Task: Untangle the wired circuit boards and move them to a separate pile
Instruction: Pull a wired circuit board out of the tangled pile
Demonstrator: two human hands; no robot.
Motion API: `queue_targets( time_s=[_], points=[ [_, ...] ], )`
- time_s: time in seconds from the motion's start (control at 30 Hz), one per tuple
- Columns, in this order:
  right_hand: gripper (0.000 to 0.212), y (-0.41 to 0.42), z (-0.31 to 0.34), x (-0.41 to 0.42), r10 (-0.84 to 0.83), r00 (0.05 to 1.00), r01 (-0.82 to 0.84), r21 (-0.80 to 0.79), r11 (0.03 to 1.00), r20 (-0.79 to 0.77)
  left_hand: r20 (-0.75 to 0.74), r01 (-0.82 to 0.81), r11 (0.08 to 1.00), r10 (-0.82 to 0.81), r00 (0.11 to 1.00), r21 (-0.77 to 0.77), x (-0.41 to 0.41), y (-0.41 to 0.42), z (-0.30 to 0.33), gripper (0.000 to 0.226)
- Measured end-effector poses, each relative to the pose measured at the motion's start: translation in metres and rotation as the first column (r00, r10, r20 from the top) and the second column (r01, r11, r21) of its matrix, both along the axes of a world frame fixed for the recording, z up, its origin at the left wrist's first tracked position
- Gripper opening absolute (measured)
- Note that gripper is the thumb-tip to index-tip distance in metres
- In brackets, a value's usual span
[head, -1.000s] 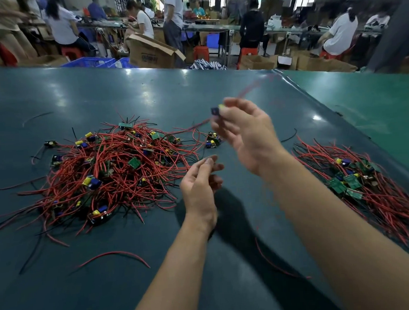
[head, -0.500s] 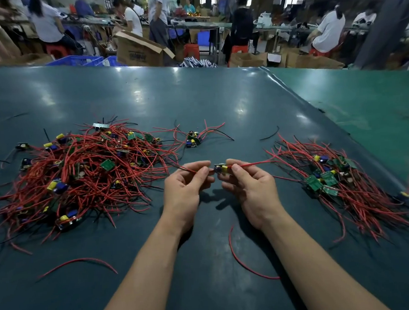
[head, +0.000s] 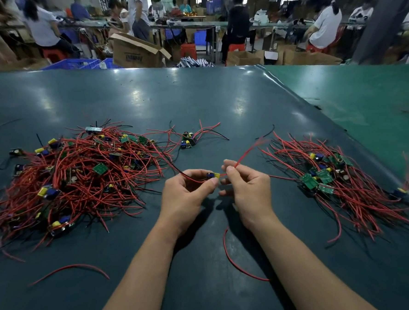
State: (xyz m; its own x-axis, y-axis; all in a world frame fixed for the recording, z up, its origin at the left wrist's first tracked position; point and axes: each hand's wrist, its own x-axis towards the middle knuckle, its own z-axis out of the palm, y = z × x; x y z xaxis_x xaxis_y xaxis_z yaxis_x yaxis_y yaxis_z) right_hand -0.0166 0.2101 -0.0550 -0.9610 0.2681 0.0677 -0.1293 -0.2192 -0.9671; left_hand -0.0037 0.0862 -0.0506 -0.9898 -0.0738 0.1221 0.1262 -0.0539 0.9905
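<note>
Clearly most of your work remains: the tangled heap (head: 75,177) on your left far outweighs the sorted pile (head: 339,182) on your right (one stray board (head: 187,139) sits between). Your left hand (head: 187,199) pinches a single circuit board (head: 213,175) while your right hand (head: 246,190) pinches its red wire (head: 245,154), midway between piles.

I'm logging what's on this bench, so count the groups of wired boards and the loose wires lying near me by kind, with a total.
Piles of wired boards: 2 (left pile, right pile)
Lone board on table: 1
Board in hands: 1
Loose red wires nearest: 2
Total: 6
</note>
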Motion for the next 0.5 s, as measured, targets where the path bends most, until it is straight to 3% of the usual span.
queue_targets(
  time_s=[0.2,0.37,0.5],
  points=[
    [0.03,0.01,0.002,-0.007,-0.121,0.992,0.118,-0.057,0.991,-0.046,0.011,-0.031,0.999,0.031,0.999,-0.027,0.0,0.0,-0.001,0.012],
    [0.015,0.013,-0.003,-0.008,-0.08,0.997,0.078,-0.065,0.995,-0.024,0.012,-0.057,0.998,0.057,0.998,-0.019,0.001,-0.001,0.001,0.01],
    [0.037,0.016,-0.004,-0.011,-0.123,0.992,0.122,-0.04,0.992,-0.02,0.024,-0.045,0.999,0.045,0.999,-0.029,0.003,-0.001,0.003,0.012]
  ],
)
